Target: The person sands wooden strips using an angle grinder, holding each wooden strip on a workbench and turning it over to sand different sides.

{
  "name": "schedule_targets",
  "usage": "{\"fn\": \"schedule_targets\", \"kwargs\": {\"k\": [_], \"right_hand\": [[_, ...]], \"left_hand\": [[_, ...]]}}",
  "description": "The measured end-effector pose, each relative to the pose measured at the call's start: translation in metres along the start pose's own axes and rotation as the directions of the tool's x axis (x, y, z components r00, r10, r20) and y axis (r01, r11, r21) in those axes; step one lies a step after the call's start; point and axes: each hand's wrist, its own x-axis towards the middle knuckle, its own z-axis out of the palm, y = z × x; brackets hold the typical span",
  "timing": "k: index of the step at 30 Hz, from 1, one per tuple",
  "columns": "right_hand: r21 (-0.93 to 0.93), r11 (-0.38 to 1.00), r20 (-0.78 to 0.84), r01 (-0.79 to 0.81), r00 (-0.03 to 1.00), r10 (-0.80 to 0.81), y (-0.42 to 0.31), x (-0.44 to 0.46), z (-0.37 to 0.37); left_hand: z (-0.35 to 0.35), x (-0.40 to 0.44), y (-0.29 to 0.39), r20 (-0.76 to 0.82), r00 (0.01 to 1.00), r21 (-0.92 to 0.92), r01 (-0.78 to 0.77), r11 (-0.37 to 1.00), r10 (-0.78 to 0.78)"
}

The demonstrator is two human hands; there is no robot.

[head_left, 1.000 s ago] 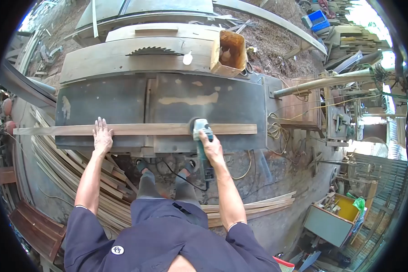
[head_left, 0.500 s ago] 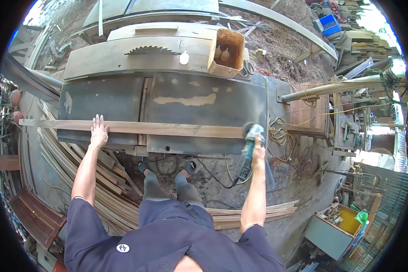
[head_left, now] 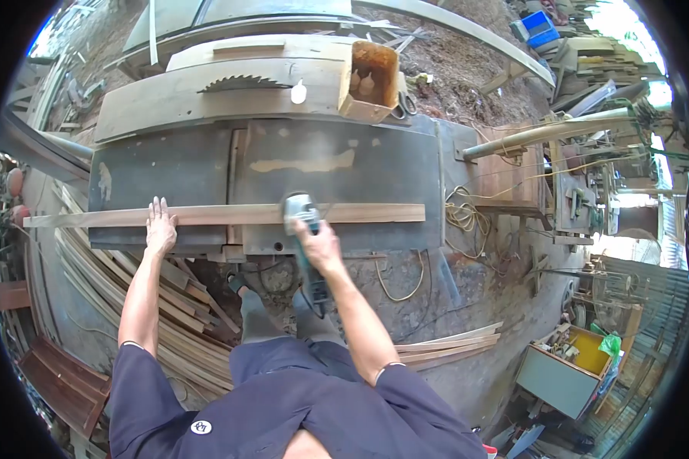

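Observation:
A long, narrow wooden strip (head_left: 375,213) lies across the dark metal worktable (head_left: 298,138), its left end jutting past the table edge. My left hand (head_left: 161,226) rests flat on the strip toward its left part, fingers stretched out. In my right hand (head_left: 320,246) is an angle grinder (head_left: 312,279), its head over the middle of the strip. The grinder is slightly blurred, and whether its disc touches the wood cannot be made out. My right fingers wrap round the tool's body near its head.
Behind the worktable, a board holds a toothed saw blade (head_left: 241,83), a white bottle (head_left: 298,92) and a rusty open container (head_left: 370,80). Curved wooden strips (head_left: 142,306) are piled at lower left. A coiled yellow cord (head_left: 467,219) hangs at the right edge. A cabinet (head_left: 563,379) stands lower right.
My right hand has brought the angle grinder leftward along the strip, from its right end to about the middle. The left hand stays on the strip. The view has shifted slightly.

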Motion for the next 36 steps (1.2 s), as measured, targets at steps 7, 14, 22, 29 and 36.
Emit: {"fn": "schedule_targets", "kwargs": {"k": [7, 14, 22, 29, 36], "right_hand": [[0.016, 0.993, -0.005, -0.114, 0.993, 0.114, 0.037, -0.008, -0.055], [0.53, 0.847, -0.382, 0.042, 0.904, 0.194, 0.143, 0.016, -0.178], [0.314, 0.949, -0.252, -0.034, 0.961, 0.118, 0.137, 0.041, -0.155], [0.389, 0.92, -0.305, -0.049, 0.935, 0.178, 0.143, 0.053, -0.179], [0.547, 0.833, -0.22, -0.079, 0.947, 0.235, 0.112, 0.03, -0.186]], "left_hand": [[0.005, 0.003, -0.007, 0.033, 0.999, 0.028, -0.007, 1.0, 0.006], [0.007, 0.015, -0.009, 0.037, 0.999, 0.066, 0.03, 0.997, -0.032], [0.008, 0.021, -0.011, 0.03, 0.999, 0.122, 0.014, 0.992, -0.017], [-0.01, 0.007, 0.003, 0.094, 0.994, 0.104, 0.051, 0.993, -0.061], [-0.001, 0.003, -0.001, 0.013, 1.0, 0.067, -0.019, 0.998, 0.018]]}}
